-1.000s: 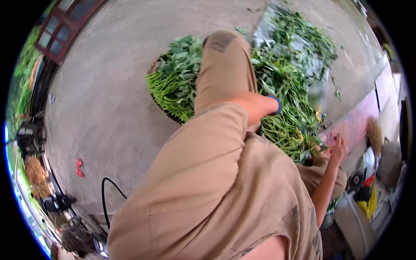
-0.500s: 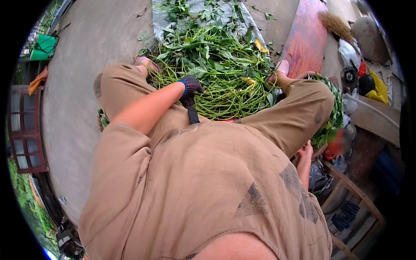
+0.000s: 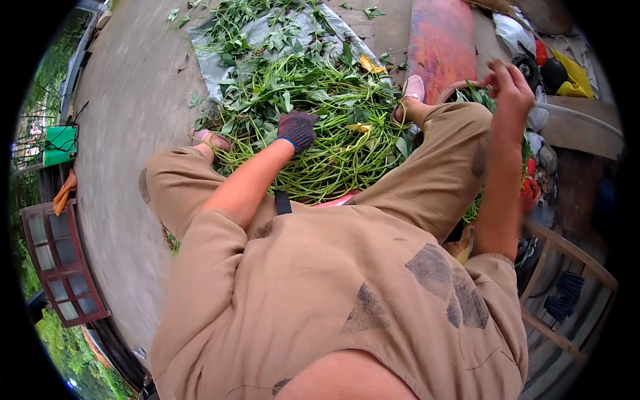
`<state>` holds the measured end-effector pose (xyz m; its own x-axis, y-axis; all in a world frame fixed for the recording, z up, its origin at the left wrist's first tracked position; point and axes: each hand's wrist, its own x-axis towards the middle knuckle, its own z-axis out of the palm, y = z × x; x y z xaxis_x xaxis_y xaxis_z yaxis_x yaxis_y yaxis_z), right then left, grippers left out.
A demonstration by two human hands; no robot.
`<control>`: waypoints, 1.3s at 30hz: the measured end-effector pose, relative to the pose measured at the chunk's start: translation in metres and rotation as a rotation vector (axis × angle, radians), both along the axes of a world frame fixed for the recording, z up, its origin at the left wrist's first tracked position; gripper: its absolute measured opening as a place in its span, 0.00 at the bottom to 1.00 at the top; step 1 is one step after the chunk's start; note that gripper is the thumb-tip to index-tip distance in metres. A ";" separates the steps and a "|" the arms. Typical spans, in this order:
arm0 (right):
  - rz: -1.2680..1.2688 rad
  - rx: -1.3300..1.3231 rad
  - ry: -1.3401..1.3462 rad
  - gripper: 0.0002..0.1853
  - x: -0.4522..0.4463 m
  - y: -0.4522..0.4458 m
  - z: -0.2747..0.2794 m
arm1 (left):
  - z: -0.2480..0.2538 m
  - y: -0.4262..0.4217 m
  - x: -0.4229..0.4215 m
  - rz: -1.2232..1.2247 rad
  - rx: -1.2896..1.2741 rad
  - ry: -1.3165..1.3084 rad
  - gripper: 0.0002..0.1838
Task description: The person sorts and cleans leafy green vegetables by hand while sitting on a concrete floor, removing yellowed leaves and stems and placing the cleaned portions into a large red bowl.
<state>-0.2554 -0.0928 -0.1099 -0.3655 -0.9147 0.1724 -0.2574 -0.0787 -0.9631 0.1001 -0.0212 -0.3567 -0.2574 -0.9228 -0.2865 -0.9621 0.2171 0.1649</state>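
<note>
Leafy green stems (image 3: 333,150) lie in a broad tangled pile between the person's legs, partly on a grey sheet (image 3: 217,70). My left hand (image 3: 297,131), in a dark glove with a blue cuff, rests on the left part of this pile. Its fingers are curled down into the stems, and their tips are hidden. Raised above the right knee is my right hand (image 3: 510,87), bare and slightly blurred. Its fingers are loosely bent and apart, with nothing visible in them. Below it, more greens (image 3: 475,97) show in a container beside the right leg.
A reddish board (image 3: 441,47) lies beyond the right foot. A wooden chair (image 3: 567,247) stands at the lower right, near bags and a yellow cloth (image 3: 575,77). On the left are a red-framed window panel (image 3: 65,260) and a green container (image 3: 60,145).
The view has swung round to the right. My right hand has risen from beside the right leg to above the knee. My left hand has moved slightly farther forward over the pile.
</note>
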 end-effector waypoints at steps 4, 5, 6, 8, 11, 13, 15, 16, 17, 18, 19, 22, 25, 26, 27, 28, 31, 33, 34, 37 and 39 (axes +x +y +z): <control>0.318 0.085 0.078 0.09 0.089 -0.038 -0.026 | -0.025 -0.005 -0.017 0.008 0.287 -0.149 0.17; 0.358 0.106 0.093 0.11 0.096 -0.047 -0.049 | -0.026 -0.010 -0.011 -0.032 0.307 -0.065 0.16; 0.357 0.195 0.207 0.12 0.092 -0.055 -0.078 | -0.027 -0.013 -0.001 -0.069 0.330 0.016 0.16; 0.363 0.372 0.425 0.15 0.086 -0.067 -0.127 | -0.021 -0.015 0.014 -0.022 0.332 0.196 0.19; 0.585 0.774 0.514 0.18 0.090 -0.060 -0.120 | 0.016 -0.013 0.029 0.190 0.314 0.474 0.20; 0.583 0.632 0.810 0.17 0.093 -0.060 -0.128 | 0.027 -0.017 0.034 0.502 0.528 0.802 0.17; 0.650 0.704 1.073 0.17 0.088 -0.064 -0.166 | 0.047 -0.018 0.036 0.645 0.653 1.036 0.12; 0.738 0.797 1.112 0.17 0.080 -0.069 -0.204 | 0.058 -0.018 0.035 0.659 0.640 1.060 0.12; 0.832 0.820 1.186 0.18 0.081 -0.057 -0.204 | 0.068 -0.019 0.035 0.668 0.621 1.085 0.12; 1.116 0.795 1.227 0.21 0.084 -0.049 -0.198 | 0.079 -0.019 0.034 0.680 0.599 1.113 0.12; 1.177 0.954 1.118 0.26 0.094 -0.036 -0.174 | 0.092 -0.017 0.035 0.655 0.569 1.097 0.12; 1.085 1.278 0.622 0.25 0.098 -0.016 -0.174 | 0.095 -0.012 0.052 0.679 0.584 1.119 0.13; 1.098 1.156 0.401 0.19 0.097 -0.013 -0.172 | 0.087 -0.007 0.070 0.595 0.525 0.999 0.13; 1.080 1.111 0.375 0.15 0.096 -0.021 -0.180 | 0.081 -0.007 0.077 0.568 0.519 0.931 0.13; 1.067 1.035 0.396 0.14 0.095 -0.026 -0.174 | 0.108 -0.006 0.069 0.474 0.424 0.603 0.16; 1.055 0.959 0.417 0.12 0.098 -0.028 -0.156 | 0.107 -0.006 0.071 0.298 0.226 0.373 0.23; 1.045 0.775 0.503 0.08 0.112 -0.015 -0.075 | 0.139 0.004 0.045 0.216 -0.221 0.246 0.34; 1.115 0.665 0.469 0.08 0.117 -0.013 -0.053 | 0.181 0.007 0.020 0.013 -0.408 0.428 0.34; 1.107 0.644 0.439 0.09 0.128 -0.003 -0.015 | 0.192 0.006 0.010 -0.038 -0.407 0.497 0.35; 1.240 0.434 0.351 0.09 0.149 0.001 0.049 | 0.209 -0.003 -0.011 -0.170 -0.458 0.625 0.30; 1.284 0.273 0.192 0.10 0.157 0.004 0.083 | 0.225 -0.012 -0.007 0.015 -0.194 0.866 0.24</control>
<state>-0.0985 -0.0887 -0.0267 0.7885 -0.6033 -0.1192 -0.2787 -0.1778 -0.9438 0.0928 -0.0329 -0.1312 -0.2986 -0.9399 0.1653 -0.5195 0.3054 0.7980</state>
